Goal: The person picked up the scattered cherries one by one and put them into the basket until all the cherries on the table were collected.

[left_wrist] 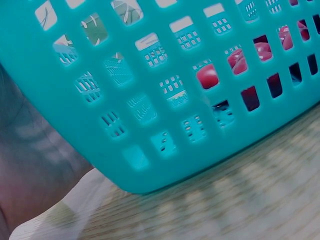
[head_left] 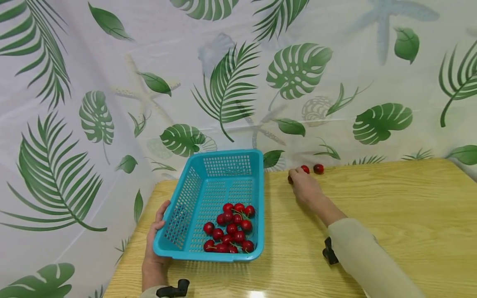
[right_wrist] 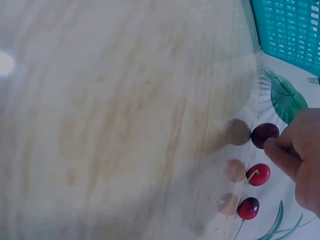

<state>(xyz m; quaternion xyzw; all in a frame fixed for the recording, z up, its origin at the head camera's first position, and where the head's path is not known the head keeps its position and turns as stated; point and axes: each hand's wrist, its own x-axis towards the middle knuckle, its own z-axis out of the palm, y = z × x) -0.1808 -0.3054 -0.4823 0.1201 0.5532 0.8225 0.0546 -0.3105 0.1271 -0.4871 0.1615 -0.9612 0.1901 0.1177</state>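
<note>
In the head view, a blue plastic basket with lattice walls stands at the table's left side. Several red cherries lie in its near right part, some with green stems. My left hand grips the basket's left side by the rim; its wrist view shows mostly the perforated wall. At the table's back edge my right hand pinches a dark red cherry between thumb and finger. Two more cherries lie close by, a bright red cherry with a short stem and a darker cherry.
A pale wood-grain table stretches to the right. Behind it and on the left hangs a white sheet printed with green leaves, touching the table's back edge. Black wrist mounts sit on both forearms.
</note>
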